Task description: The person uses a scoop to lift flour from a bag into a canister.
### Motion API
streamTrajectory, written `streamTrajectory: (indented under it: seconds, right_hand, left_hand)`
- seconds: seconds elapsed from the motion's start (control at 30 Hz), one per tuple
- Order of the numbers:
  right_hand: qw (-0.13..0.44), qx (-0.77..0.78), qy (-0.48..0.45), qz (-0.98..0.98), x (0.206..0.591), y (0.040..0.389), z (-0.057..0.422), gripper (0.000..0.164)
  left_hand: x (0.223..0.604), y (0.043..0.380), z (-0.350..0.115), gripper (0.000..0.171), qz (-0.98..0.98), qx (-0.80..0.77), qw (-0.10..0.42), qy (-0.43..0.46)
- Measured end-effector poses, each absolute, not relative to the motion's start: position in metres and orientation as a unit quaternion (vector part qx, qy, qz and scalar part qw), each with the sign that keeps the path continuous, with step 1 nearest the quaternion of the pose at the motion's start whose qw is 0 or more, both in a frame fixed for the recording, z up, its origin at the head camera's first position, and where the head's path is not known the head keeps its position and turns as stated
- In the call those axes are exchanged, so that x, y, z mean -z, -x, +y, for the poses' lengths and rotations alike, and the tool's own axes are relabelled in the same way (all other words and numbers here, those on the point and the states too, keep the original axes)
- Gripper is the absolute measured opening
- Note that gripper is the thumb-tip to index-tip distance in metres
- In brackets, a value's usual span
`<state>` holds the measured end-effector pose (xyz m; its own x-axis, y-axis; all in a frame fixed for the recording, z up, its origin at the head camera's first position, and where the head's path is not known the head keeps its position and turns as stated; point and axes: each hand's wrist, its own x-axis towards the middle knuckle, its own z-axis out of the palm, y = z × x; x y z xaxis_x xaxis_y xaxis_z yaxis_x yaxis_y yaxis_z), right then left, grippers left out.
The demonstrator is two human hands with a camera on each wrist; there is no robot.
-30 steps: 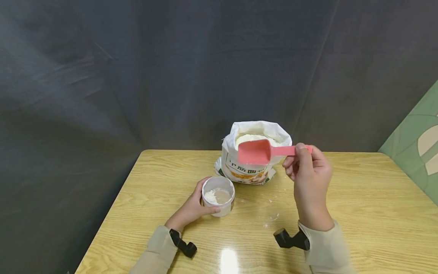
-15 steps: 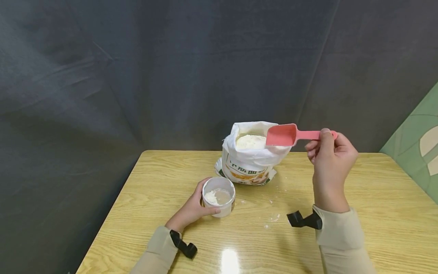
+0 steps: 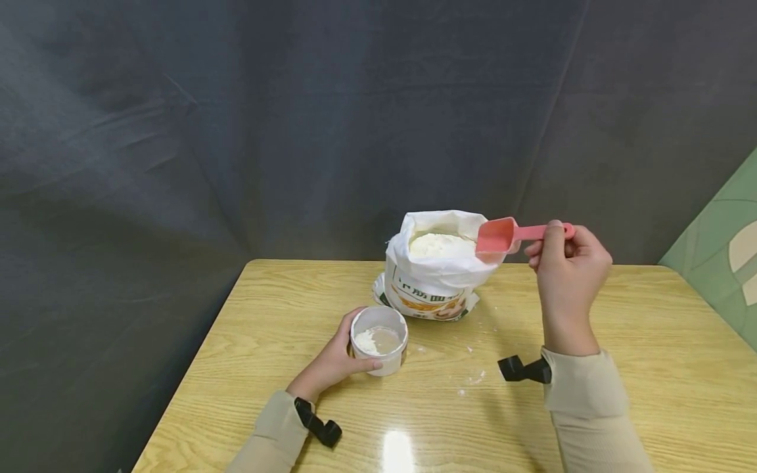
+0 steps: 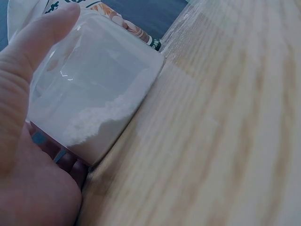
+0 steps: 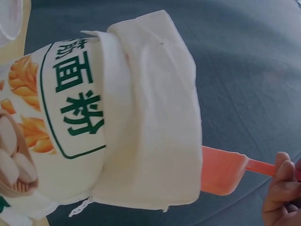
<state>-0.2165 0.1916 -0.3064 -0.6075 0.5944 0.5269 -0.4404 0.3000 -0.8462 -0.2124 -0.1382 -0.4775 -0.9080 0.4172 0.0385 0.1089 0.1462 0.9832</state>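
My left hand grips a clear round plastic tub from its left side, the tub standing on the table. White flour lies heaped against one side of the tub's bottom. A pink scoop is pinched by its handle in my right hand, thumb on top. Its bowl overlaps the right rim of an open white flour bag in the head view. Inside the bag, flour shows near the top. From the right wrist view, part of the scoop's bowl is hidden behind the bag's folded edge.
The wooden table carries small flour spills to the right of the tub. A dark cloth hangs behind the table, and a green patterned surface lies at the far right.
My right hand has moved right and up with the scoop, from in front of the bag to its right rim, then slightly back left. My left hand and the tub have stayed in place.
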Motion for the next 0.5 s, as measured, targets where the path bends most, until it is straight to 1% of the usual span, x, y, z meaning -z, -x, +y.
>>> streamTrajectory:
  seconds: [0.13, 0.4, 0.5]
  right_hand:
    - [0.425, -0.576, 0.061, -0.695, 0.31, 0.22, 0.19, 0.032]
    - [0.392, -0.603, 0.055, -0.693, 0.316, 0.23, 0.183, 0.034]
    - [0.367, -0.623, 0.057, -0.688, 0.317, 0.233, 0.179, 0.034]
  left_hand:
    - [0.477, 0.212, -0.138, 0.102, 0.748, -0.628, 0.123, -0.177]
    - [0.476, 0.211, -0.138, 0.102, 0.75, -0.627, 0.122, -0.171]
    - [0.476, 0.211, -0.138, 0.103, 0.75, -0.628, 0.121, -0.172]
